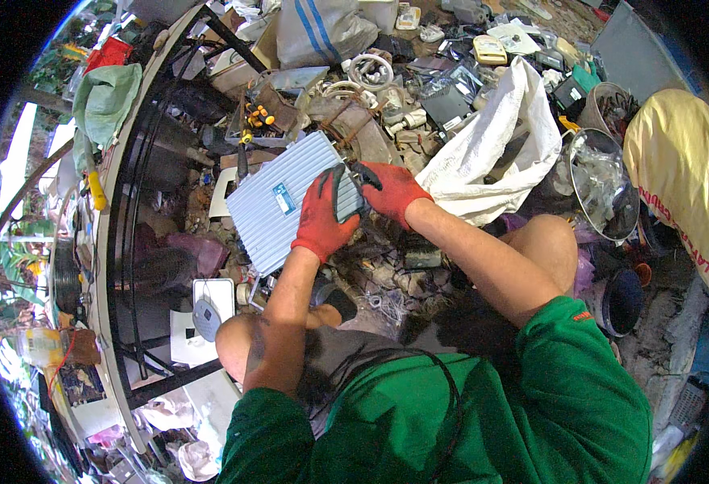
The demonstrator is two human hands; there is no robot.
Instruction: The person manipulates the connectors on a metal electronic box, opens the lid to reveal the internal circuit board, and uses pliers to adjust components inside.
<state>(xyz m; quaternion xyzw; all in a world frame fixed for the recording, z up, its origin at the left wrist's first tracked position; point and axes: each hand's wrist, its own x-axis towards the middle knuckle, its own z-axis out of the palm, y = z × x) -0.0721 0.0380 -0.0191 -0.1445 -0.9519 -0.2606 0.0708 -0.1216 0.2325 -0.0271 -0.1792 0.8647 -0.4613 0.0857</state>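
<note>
A light blue-grey ribbed metal box [259,211] with a small blue-and-white label is tilted in front of me. My left hand [327,211], in a red and black work glove, grips the box by its right side, fingers across the ribs. My right hand [389,192], gloved the same way, is closed in a pinch at the box's upper right edge. Whatever lies between those fingertips is too small and covered to make out. The underside of the box is hidden.
A tray [262,139] with yellow-handled tools lies beyond the box. To the right are an open white sack [500,153] and a bucket [603,185] of clear plastic scraps. A black metal frame [133,242] stands at left. Mixed electronic scrap covers the ground.
</note>
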